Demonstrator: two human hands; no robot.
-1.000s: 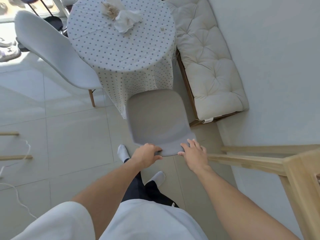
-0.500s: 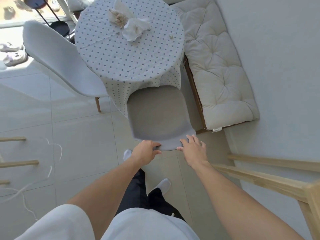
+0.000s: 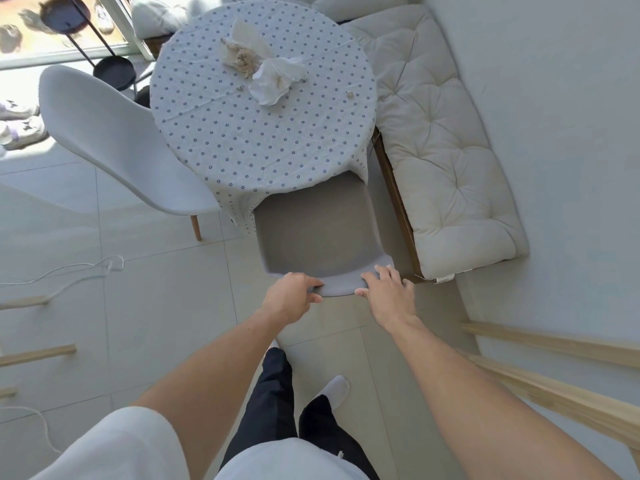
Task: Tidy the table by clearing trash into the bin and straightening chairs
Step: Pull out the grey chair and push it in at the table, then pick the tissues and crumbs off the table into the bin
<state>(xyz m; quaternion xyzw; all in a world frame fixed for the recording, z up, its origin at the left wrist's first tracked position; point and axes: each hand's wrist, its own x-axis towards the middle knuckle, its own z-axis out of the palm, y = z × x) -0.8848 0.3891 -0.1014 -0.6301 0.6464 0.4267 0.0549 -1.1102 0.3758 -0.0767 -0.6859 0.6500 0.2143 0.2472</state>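
— Head view, left to right?
— White moulded chair [image 3: 114, 140], smooth shell; round table [image 3: 263, 133], dotted cloth, crumpled tissue [image 3: 277, 81]; grey chair [image 3: 318, 233], matte seat partly under the table.
— Hands?
— Left hand [image 3: 289, 299] clamped on the backrest; right hand [image 3: 389, 294] flat, fingers spread, upon it. Seat points tableward.
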